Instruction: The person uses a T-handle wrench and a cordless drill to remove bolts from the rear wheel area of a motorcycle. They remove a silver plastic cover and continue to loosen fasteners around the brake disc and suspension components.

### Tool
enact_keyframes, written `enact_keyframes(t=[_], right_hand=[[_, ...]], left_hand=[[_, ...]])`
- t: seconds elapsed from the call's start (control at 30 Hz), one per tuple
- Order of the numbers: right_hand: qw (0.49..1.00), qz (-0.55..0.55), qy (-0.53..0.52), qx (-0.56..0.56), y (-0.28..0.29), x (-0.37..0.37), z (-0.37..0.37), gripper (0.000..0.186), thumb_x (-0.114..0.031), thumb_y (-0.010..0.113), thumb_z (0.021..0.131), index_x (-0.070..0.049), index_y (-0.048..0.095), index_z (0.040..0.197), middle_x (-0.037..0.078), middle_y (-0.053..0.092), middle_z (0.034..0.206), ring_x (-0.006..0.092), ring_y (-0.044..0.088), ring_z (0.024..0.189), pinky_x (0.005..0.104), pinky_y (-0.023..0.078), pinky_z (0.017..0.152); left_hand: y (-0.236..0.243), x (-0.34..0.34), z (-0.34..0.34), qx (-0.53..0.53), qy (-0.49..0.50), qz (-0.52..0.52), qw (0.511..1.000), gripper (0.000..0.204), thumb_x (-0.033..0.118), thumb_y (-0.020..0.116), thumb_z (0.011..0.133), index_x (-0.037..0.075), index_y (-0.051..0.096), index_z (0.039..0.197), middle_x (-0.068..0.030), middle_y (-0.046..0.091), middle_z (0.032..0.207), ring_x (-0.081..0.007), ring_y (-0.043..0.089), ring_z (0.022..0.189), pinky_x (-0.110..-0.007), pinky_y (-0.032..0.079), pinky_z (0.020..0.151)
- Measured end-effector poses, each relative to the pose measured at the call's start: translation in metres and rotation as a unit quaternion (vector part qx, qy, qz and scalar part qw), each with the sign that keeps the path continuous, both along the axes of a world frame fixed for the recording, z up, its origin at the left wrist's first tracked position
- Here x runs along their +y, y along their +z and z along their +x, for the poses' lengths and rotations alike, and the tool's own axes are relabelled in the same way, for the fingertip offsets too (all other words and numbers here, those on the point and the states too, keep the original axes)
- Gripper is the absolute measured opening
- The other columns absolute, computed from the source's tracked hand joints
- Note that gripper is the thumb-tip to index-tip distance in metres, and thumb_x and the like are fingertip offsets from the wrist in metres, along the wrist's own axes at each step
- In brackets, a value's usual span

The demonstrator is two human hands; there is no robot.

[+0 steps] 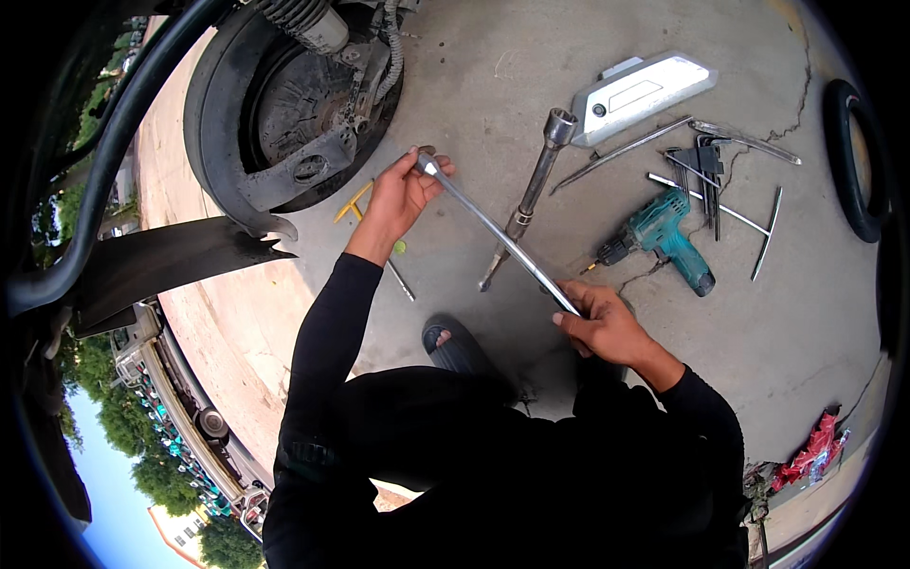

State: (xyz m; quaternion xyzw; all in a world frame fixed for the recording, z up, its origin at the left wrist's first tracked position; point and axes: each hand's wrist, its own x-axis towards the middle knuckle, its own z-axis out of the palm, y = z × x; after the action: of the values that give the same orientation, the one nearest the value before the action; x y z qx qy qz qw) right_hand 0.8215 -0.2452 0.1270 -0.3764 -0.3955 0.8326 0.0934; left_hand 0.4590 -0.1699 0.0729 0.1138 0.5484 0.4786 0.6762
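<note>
A long chrome wrench bar (pixel 498 232) spans between my two hands, slanting down to the right. My left hand (pixel 391 197) is closed around its wider head end, with the fingertips curled beside the head. Around the other end, my right hand (pixel 609 327) is wrapped, thumb on top. Beneath the bar is a socket tool (pixel 527 194), its large round socket toward the far side; the bar crosses in front of part of it. A yellow-handled T-wrench (pixel 353 204) lies on the floor by my left wrist, partly hidden by my forearm.
A vehicle wheel (pixel 204 133) with a shock absorber (pixel 313 27) stands at far left. On the concrete at right are a teal cordless drill (pixel 671 237), hex keys (pixel 709 159), a metal T-handle (pixel 766 232), a silver cover (pixel 654 90) and a black rubber ring (pixel 853 194).
</note>
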Motion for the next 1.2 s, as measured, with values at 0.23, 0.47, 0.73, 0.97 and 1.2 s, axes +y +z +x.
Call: enact_keyframes(t=[0.23,0.47,0.73,0.97,1.2], right_hand=[[0.985,-0.172,-0.011,0.028,-0.024,-0.04,0.044,0.027,-0.01,0.055,0.097,0.004,0.056,0.119,0.004,0.056,0.063,0.0122,0.053,0.046,0.0263,0.039,0.046],[0.955,0.215,0.138,-0.149,-0.091,-0.02,0.018,0.019,-0.015,0.063,0.087,-0.002,0.062,0.101,0.011,0.063,0.064,0.0254,0.065,0.056,0.0396,0.05,0.056],[0.744,0.589,0.168,-0.268,-0.103,-0.021,0.021,0.033,-0.023,0.064,0.078,-0.008,0.065,0.108,0.015,0.067,0.105,0.032,0.063,0.103,0.0443,0.049,0.087],[0.675,0.542,0.058,-0.496,-0.093,0.026,0.111,0.081,-0.03,0.078,0.074,-0.013,0.042,0.144,0.021,0.034,0.151,0.0404,0.034,0.139,0.0539,0.034,0.108],[0.611,0.551,0.026,-0.568,-0.119,0.039,0.121,0.079,-0.021,0.079,0.074,-0.03,0.044,0.144,0.026,0.033,0.15,0.0498,0.031,0.137,0.0634,0.035,0.102]], left_hand=[[-0.021,0.049,0.033,0.53,-0.3,0.005,0.793,0.04,0.032,0.06,0.096,-0.002,0.057,0.117,-0.0173,0.069,0.101,-0.0252,0.07,0.088,-0.035,0.053,0.077],[-0.041,0.127,0.142,0.63,-0.414,0.22,0.619,0.038,0.032,0.063,0.093,0.001,0.06,0.114,-0.0198,0.07,0.098,-0.035,0.069,0.089,-0.043,0.053,0.079],[-0.058,0.197,0.191,0.644,-0.441,0.166,0.602,0.057,0.045,0.064,0.09,0.002,0.057,0.126,-0.0183,0.068,0.113,-0.034,0.065,0.104,-0.044,0.051,0.088],[-0.077,0.109,0.192,0.633,-0.428,0.307,0.567,0.105,0.054,0.077,0.075,0.008,0.022,0.153,-0.0262,0.019,0.156,-0.0435,0.025,0.142,-0.053,0.027,0.115],[-0.115,0.118,0.213,0.688,-0.353,0.337,0.537,0.112,0.056,0.079,0.072,0.015,0.017,0.156,-0.028,0.008,0.158,-0.0474,0.013,0.145,-0.061,0.02,0.115]])
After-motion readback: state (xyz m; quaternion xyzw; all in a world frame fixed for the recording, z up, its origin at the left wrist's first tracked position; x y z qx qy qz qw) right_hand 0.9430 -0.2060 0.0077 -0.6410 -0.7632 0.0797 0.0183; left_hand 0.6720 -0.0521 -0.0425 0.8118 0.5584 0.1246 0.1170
